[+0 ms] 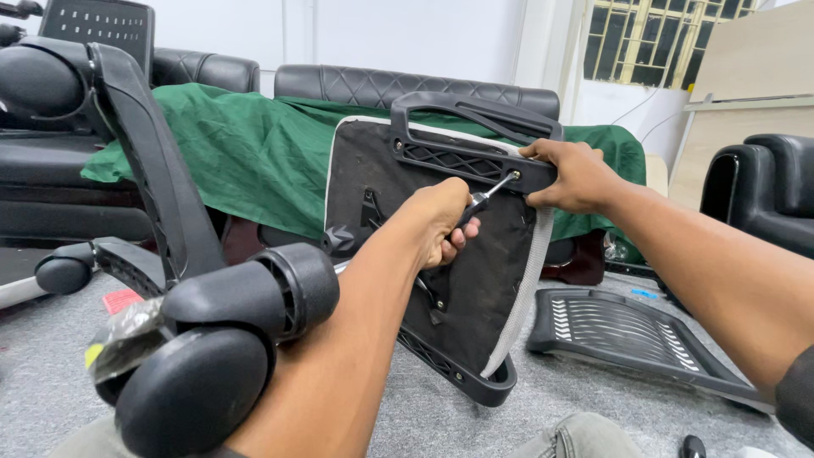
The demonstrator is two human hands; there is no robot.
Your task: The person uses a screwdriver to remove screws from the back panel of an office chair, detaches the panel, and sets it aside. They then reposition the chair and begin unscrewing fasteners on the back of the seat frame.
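Observation:
An office chair seat point(475, 280) stands on edge in front of me, its black fabric underside facing me. A black plastic armrest bracket point(462, 157) runs across its top. My left hand point(441, 222) is closed around a screwdriver point(490, 193), whose metal tip points up and right at the bracket. My right hand point(572, 174) grips the right end of that bracket, beside the screwdriver tip. The screwdriver's handle is hidden inside my fist.
A black chair base with casters point(212, 339) lies across my lap at the left. A black mesh chair back panel point(627, 335) lies on the grey carpet at the right. A green cloth point(246, 144) covers a black sofa behind; another black armchair point(767, 195) stands at right.

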